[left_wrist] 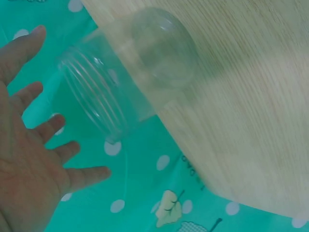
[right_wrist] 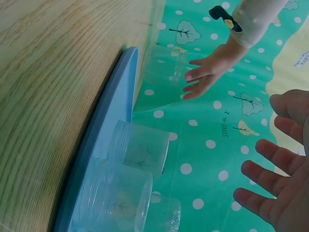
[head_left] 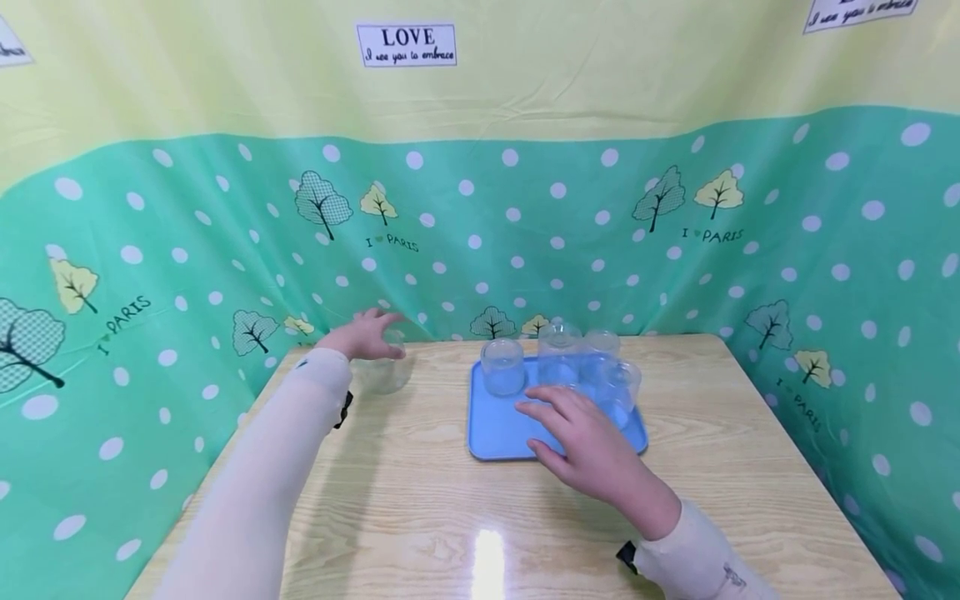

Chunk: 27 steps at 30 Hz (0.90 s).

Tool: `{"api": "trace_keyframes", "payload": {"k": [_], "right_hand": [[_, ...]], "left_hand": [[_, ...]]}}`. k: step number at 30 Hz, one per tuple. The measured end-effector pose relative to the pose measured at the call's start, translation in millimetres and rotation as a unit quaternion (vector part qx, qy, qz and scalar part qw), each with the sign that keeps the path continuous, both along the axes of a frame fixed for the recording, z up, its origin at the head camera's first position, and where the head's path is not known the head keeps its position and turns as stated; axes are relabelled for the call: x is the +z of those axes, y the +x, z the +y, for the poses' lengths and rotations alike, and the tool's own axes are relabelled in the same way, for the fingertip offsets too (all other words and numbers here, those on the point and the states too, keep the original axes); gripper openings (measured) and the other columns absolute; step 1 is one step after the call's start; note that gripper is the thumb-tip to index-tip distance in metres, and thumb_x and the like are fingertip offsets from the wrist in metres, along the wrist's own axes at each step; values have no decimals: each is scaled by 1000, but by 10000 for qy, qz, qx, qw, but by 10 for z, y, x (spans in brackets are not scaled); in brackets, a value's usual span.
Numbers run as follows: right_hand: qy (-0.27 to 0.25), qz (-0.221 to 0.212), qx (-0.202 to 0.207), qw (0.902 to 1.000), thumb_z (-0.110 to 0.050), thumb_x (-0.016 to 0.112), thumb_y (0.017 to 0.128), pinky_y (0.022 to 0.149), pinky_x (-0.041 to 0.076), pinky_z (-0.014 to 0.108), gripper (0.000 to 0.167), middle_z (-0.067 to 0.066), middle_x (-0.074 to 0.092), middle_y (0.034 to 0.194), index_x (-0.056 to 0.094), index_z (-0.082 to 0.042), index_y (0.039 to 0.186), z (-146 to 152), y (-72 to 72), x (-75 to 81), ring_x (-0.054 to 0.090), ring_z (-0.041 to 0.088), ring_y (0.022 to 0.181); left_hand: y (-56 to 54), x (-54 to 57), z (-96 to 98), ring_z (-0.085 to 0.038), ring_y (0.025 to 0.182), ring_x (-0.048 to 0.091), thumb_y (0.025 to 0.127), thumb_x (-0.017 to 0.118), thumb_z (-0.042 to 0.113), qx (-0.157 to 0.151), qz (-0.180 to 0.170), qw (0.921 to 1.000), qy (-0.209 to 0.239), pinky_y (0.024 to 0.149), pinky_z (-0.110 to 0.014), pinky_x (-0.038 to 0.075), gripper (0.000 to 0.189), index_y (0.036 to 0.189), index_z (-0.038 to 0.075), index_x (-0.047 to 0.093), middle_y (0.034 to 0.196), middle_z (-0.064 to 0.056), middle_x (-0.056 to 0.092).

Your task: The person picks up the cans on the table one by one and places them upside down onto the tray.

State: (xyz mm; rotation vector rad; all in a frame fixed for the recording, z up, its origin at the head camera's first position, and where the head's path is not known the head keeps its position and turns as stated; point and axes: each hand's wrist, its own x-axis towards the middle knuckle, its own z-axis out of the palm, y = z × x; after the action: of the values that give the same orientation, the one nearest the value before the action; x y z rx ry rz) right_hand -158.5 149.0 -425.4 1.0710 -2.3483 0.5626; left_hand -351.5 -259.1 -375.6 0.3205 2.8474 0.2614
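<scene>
A clear plastic jar point(head_left: 387, 377) stands upright at the table's far left, its threaded mouth without a lid in the left wrist view. My left hand point(head_left: 365, 334) is just above that jar point(left_wrist: 108, 87), with its fingers spread and apart from it. On a blue tray point(head_left: 501, 429) stand several more clear jars point(head_left: 502, 368), grouped mostly at its right side. Over the tray's front right part hovers my right hand point(head_left: 588, 446), fingers loosely extended and holding nothing. It hides part of the tray. In the right wrist view, jars point(right_wrist: 141, 147) stand beyond the tray's raised rim.
The wooden table point(head_left: 435, 500) carries the tray near its far edge. Green dotted and yellow cloth point(head_left: 480, 208) hangs around the back and both sides. A bright light reflection point(head_left: 489, 562) lies on the table's front part.
</scene>
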Motion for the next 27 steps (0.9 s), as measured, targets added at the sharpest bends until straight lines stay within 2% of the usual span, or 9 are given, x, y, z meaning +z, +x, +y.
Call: {"api": "trace_keyframes", "payload": {"k": [5, 12, 19, 27], "right_hand": [[27, 20, 23, 10000, -27, 77, 92, 109, 49, 52, 53, 7, 58, 142, 60, -19, 141, 0, -2, -9, 55, 27, 133], [109, 129, 144, 9998, -27, 77, 92, 109, 49, 51, 51, 6, 59, 142, 61, -18, 139, -7, -6, -11, 55, 27, 132], [140, 114, 234, 9996, -25, 77, 92, 109, 49, 50, 50, 5, 60, 139, 62, -17, 139, -11, -9, -15, 56, 26, 131], [311, -47, 171, 9994, -28, 76, 93, 106, 52, 41, 45, -3, 63, 133, 64, -21, 135, -16, -9, -26, 59, 17, 125]], "left_hand": [[-10, -34, -50, -56, 152, 3, 88, 67, 65, 86, -92, 9999, 62, 106, -86, 19, 90, 162, 31, 28, 170, -21, 9], [-45, -60, -83, -59, 150, 6, 86, 74, 54, -46, -158, 9999, 0, 104, -86, 23, 88, 160, 30, 34, 168, -23, 13], [-89, -85, -105, -55, 151, 10, 87, 78, 41, 1, -380, 9993, 24, 108, -82, 28, 78, 157, 33, 42, 168, -22, 16], [-125, -112, -116, -54, 152, 13, 88, 79, 36, -13, -526, 9986, 69, 111, -79, 26, 76, 155, 31, 45, 168, -24, 15]]}}
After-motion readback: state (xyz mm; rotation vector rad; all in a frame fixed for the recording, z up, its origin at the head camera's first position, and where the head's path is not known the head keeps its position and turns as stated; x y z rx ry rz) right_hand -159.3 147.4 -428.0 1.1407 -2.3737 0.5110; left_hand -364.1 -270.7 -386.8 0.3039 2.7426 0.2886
